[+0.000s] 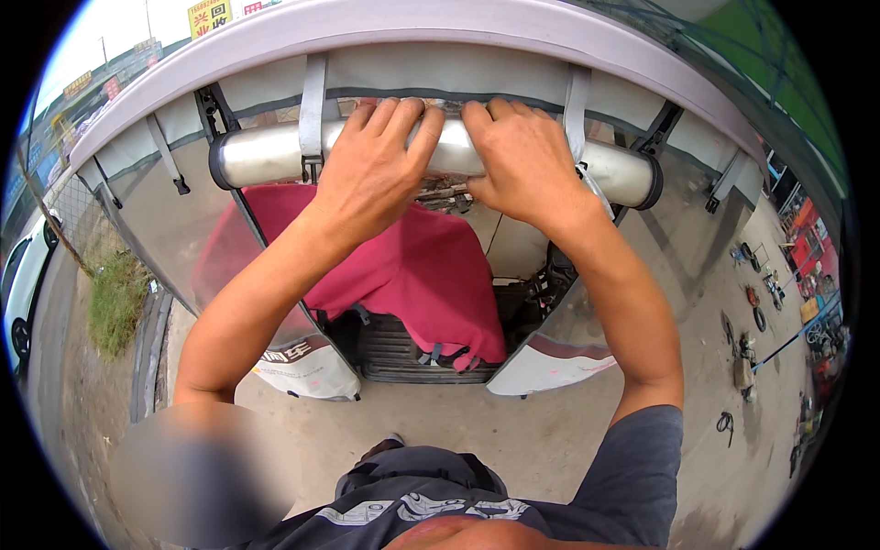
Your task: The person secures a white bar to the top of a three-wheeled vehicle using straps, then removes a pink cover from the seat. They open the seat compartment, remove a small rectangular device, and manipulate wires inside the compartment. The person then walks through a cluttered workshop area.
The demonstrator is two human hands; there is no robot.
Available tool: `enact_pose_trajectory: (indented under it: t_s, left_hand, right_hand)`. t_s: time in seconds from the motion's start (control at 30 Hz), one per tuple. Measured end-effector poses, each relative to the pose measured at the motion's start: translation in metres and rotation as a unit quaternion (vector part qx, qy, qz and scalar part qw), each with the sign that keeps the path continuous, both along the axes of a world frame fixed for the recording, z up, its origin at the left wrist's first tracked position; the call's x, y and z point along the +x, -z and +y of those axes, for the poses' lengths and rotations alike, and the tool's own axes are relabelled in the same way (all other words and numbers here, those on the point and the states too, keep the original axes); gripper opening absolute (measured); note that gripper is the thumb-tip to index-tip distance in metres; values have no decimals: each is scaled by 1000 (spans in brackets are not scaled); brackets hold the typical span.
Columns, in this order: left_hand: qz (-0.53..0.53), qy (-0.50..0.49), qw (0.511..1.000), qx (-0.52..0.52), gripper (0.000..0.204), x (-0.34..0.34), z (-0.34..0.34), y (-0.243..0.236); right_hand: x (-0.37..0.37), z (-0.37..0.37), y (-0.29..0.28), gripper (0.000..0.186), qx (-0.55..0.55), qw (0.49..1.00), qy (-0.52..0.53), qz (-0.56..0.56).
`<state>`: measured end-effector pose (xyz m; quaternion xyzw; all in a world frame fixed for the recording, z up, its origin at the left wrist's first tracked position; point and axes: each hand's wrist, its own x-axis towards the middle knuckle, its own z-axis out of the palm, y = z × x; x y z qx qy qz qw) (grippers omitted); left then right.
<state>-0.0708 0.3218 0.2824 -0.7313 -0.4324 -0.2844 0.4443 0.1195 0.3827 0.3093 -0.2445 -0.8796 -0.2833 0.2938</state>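
In front of me a rolled-up clear plastic curtain (266, 158) with dark-edged ends hangs across the front of a canopied vehicle. My left hand (380, 165) curls its fingers over the roll's top, left of the middle. Close beside it, my right hand (522, 165) grips the roll the same way, its thumb below. A grey strap (313, 101) with a black buckle goes around the roll left of my hands. Another grey strap (576, 110) passes around it on the right, partly hidden by my right wrist. The undersides of both hands' grips are hidden.
Below the roll, a dark red cloth (422, 261) drapes over the vehicle's inside, above a ridged black floor (390, 348). Clear side curtains (655, 266) flank the opening. A pale canopy rim (440, 35) arches above. Loose parts (747, 353) lie at right; a white car (29, 266) stands left.
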Motion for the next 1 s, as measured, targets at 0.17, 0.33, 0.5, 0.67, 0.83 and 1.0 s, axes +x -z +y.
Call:
enact_pose_trajectory:
  t_s: [0.17,0.33,0.5,0.67,0.83,1.0]
  left_hand:
    - [23,-57,995,84,45,-1,15,6]
    - [-9,-26,998,-52,53,-4,12,-22]
    - [-37,38,997,-59,66,-6,7,-33]
    - [15,-17,988,154,58,-8,13,-8]
    - [7,-54,998,37,41,-7,7,-36]
    - [-36,-8,999,-26,51,-14,-2,-53]
  right_hand:
    - [-8,-8,-14,45,-52,999,4,-5]
    - [-12,-4,11,51,167,981,-22,98]
    - [-11,0,5,44,170,979,-21,115]
    - [-8,-8,-15,38,76,995,-12,65]
    - [-9,-12,-10,38,132,983,-39,123]
    - [-18,-19,-2,46,187,964,-79,173]
